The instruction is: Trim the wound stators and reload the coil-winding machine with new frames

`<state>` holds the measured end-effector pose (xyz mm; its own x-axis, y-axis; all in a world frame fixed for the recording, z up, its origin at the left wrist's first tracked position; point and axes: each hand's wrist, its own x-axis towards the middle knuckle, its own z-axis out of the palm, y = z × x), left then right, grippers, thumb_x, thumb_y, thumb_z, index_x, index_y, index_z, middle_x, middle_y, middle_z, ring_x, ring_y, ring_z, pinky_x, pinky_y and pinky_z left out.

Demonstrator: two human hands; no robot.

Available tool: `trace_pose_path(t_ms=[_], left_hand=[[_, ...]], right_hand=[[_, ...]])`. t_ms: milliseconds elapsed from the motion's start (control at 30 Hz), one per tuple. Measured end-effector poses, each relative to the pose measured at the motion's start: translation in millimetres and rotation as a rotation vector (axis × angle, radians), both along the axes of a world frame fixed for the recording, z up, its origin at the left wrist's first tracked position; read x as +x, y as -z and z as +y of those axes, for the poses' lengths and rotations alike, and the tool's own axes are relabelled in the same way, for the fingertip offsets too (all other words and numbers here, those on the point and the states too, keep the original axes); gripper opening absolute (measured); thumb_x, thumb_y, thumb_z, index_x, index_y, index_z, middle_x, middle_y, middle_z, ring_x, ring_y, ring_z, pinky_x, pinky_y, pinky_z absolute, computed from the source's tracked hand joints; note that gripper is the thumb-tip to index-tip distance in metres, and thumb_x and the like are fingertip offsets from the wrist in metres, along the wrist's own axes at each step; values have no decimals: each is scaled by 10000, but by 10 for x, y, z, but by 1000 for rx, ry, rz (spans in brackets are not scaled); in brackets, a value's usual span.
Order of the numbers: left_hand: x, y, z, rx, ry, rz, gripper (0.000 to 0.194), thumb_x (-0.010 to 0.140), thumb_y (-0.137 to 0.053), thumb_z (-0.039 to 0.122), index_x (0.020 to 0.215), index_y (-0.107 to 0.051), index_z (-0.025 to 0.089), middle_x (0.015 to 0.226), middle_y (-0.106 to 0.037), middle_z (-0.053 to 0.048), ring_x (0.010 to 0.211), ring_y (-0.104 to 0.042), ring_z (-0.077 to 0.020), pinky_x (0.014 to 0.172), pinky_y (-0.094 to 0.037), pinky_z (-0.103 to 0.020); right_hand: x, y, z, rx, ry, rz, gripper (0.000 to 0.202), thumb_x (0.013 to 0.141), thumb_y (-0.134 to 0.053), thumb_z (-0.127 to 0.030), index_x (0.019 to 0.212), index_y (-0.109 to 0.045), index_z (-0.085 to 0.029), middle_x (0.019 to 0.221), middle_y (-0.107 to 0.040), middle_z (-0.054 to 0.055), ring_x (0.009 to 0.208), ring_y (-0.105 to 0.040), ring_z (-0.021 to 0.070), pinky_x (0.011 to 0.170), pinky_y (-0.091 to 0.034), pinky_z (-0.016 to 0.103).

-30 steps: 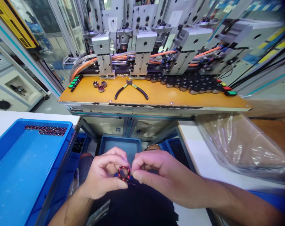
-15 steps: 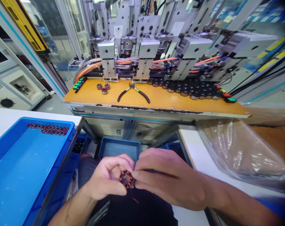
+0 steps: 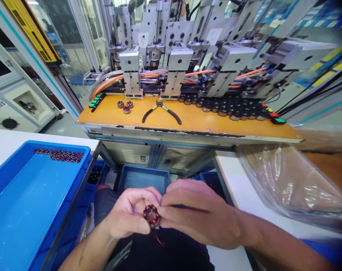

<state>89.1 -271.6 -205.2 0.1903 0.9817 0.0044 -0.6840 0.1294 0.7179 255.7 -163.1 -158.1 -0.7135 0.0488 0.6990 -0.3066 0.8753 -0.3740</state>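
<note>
A small ring-shaped motor stator (image 3: pixel 151 216) with red wire coils is held in front of my lap, its open centre facing me. My left hand (image 3: pixel 129 215) is closed on its left side, thumb at the lower edge. My right hand (image 3: pixel 197 214) has its fingers pinched at the stator's right edge, and the fingertips are partly hidden. Thin red lead wires (image 3: pixel 159 238) hang below the ring.
On the orange bench lie cutting pliers (image 3: pixel 161 109), three loose stators (image 3: pixel 126 109), marker pens (image 3: pixel 97 101) and many black-topped round parts (image 3: pixel 230 105). A blue tray (image 3: pixel 18 210) with rows of stators stands left. Plastic bags (image 3: pixel 289 184) lie right. Machine fixtures (image 3: pixel 173 71) stand behind.
The stator has tilted a little in my fingers and its lead wires have swung slightly left. Both hands stay in nearly the same place.
</note>
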Motion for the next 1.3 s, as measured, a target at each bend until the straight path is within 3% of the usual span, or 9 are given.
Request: trace_pose_path(t_ms=[167, 300, 500, 600, 767, 867, 1033, 1167, 1300], left_hand=[[-33, -19, 8, 43, -46, 81, 355, 597, -888, 256, 926, -771, 195, 907, -582, -48, 696, -532, -108, 567, -422, -193], [-70, -50, 4, 192, -180, 294, 356, 672, -847, 208, 1017, -772, 252, 945, -585, -47, 687, -526, -92, 606, -448, -212], [-61, -24, -9, 325, -352, 525, 441, 729, -794, 117, 1115, -734, 322, 1086, -607, -69, 917, -596, -171, 778, -521, -292], [-84, 1, -27, 202, -294, 504, 545, 684, -846, 174, 1192, -679, 277, 989, -647, -46, 860, -614, -151, 797, -516, -277], [-94, 4, -91, -24, -140, 486, 224, 843, -712, 235, 1053, -682, 165, 730, -650, -9, 618, -617, -99, 596, -505, -210], [-48, 19, -120, 5, -242, 395, 217, 860, -686, 200, 1074, -656, 176, 776, -676, -23, 626, -666, -117, 587, -535, -221], [2, 79, -138, 247, -398, 232, 330, 671, -828, 53, 942, -711, 202, 1141, -657, -61, 833, -712, -137, 765, -569, -269], [1, 120, -166, 379, -429, 26, 306, 629, -868, 78, 813, -647, 181, 1037, -733, -37, 1072, -684, -218, 933, -523, -374], [-26, 141, -199, 146, -290, -50, 451, 646, -884, 321, 1000, -640, 188, 1019, -721, -63, 1000, -694, -188, 892, -516, -330]], right_hand=[[-12, 35, -37, -42, 54, 41, 85, 938, -593, -138, 897, -667, -127, 792, -708, 49, 702, -609, 113, 667, -522, 243], [-22, 93, -162, -172, 187, 88, 94, 927, -593, -128, 873, -669, -124, 758, -692, 53, 672, -631, 119, 624, -535, 237], [-60, 239, -289, -315, 307, 142, 82, 888, -564, -80, 863, -612, -142, 737, -645, 42, 643, -630, 118, 579, -536, 214], [-61, 277, -263, -242, 321, 172, 98, 891, -545, -79, 854, -602, -149, 728, -647, 37, 641, -636, 119, 602, -545, 217], [-60, 259, -248, -178, 352, 160, 113, 899, -547, -101, 821, -610, -153, 696, -650, 26, 604, -617, 110, 582, -530, 208], [-80, 239, -280, -179, 392, 135, 110, 876, -552, -83, 830, -619, -158, 703, -654, 28, 606, -624, 116, 578, -534, 215], [-122, 222, -308, -223, 405, 53, 120, 855, -564, -77, 847, -623, -182, 702, -655, 8, 620, -653, 113, 567, -541, 190], [-160, 250, -320, -203, 332, 52, 113, 919, -548, -161, 836, -616, -194, 689, -646, 4, 607, -655, 106, 566, -549, 178], [-165, 226, -320, -46, 326, 89, 192, 968, -521, -229, 804, -620, -211, 648, -650, 6, 547, -649, 116, 516, -544, 190]])
